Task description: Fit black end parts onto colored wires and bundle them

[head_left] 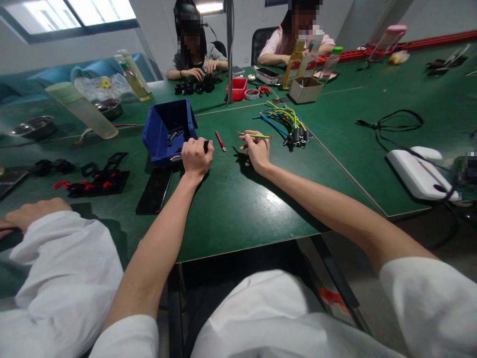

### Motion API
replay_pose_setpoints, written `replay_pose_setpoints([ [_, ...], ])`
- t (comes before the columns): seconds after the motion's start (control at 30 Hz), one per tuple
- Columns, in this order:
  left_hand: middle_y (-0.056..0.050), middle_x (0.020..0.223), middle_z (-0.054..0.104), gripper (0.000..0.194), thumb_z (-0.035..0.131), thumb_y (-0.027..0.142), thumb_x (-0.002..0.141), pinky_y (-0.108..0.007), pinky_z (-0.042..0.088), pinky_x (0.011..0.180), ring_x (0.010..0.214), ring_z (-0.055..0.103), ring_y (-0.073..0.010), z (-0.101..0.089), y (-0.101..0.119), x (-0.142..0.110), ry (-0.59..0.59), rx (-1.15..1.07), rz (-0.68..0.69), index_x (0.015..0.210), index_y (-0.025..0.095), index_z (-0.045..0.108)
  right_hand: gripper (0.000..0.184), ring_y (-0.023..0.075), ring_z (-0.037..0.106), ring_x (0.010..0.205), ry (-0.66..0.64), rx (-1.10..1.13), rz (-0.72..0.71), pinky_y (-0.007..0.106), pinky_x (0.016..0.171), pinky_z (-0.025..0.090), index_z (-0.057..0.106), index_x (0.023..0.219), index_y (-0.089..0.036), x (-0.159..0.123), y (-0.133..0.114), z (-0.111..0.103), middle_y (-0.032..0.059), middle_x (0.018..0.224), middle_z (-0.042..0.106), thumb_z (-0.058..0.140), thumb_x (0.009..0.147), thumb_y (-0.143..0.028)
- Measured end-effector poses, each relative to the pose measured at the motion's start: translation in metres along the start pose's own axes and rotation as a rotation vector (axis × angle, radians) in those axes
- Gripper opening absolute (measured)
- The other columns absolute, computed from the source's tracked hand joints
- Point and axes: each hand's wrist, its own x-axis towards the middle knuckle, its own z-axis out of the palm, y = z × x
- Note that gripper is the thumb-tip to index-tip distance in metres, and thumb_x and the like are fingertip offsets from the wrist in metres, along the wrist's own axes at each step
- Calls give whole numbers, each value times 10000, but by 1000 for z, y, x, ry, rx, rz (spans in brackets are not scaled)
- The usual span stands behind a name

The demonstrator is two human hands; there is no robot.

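Note:
My right hand (258, 151) pinches a short yellow-green wire (257, 135) with a metal end at its left, held just above the green table (231, 209). Closed beside the front right corner of a blue bin (154, 132), my left hand (197, 158) has a small black piece (206, 146) showing between thumb and fingers; its kind is not clear. Several small black pieces (175, 135) lie inside the bin. Between my hands is a red strip (220, 140) with a metal tip. Right of my right hand lies a bundle of yellow, green and blue wires (285, 119) with black-sleeved ends.
A black phone (154, 191) lies below the bin. Black and red parts (99, 183) and a co-worker's sleeved arm (70, 258) are at left. A small cardboard box (305, 90), a red box (238, 89) and bottles stand farther back. A white device (417, 174) with cables is at right.

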Motion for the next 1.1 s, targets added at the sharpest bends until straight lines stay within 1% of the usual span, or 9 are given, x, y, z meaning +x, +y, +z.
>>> replay_pose_setpoints([
  [0.1,-134,919,659,381,367,448,960,-421,354,914,972,569,-286,2,2,0,-41,0,41,965,178,636,295,99,643,594,1,-7,4,210,540,489,615,1015,-188,-3,-6,-1,52,919,728,570,887,-451],
  [0.2,-130,896,660,390,367,447,960,-437,337,922,936,577,-282,2,4,0,-75,4,73,973,175,646,322,112,648,602,-9,9,29,224,550,502,613,998,-178,-5,-11,-1,61,888,726,573,886,-477],
  [0.37,-132,884,663,396,365,440,957,-454,322,920,905,581,-285,-1,7,0,-105,7,87,974,174,658,381,100,621,545,-3,61,50,210,498,466,595,916,-170,-2,-5,2,57,814,708,536,897,-546],
  [0.57,-134,868,665,380,370,417,952,-451,329,903,895,585,-288,-2,9,-1,-100,43,94,962,175,663,440,87,589,491,-34,73,50,200,455,423,548,846,-179,3,4,6,37,735,677,503,891,-615],
  [0.77,-130,854,673,338,404,396,937,-454,334,893,897,590,-290,-1,9,-1,-95,72,117,923,183,667,450,91,596,482,-31,78,45,196,435,402,500,859,-202,4,7,7,11,706,661,455,897,-648],
  [1.1,-127,821,706,389,347,392,960,-440,325,882,782,631,-260,-2,11,-1,-125,63,148,964,170,666,417,78,561,437,-54,81,65,189,419,383,474,901,-207,2,3,7,-12,683,658,457,910,-624],
])
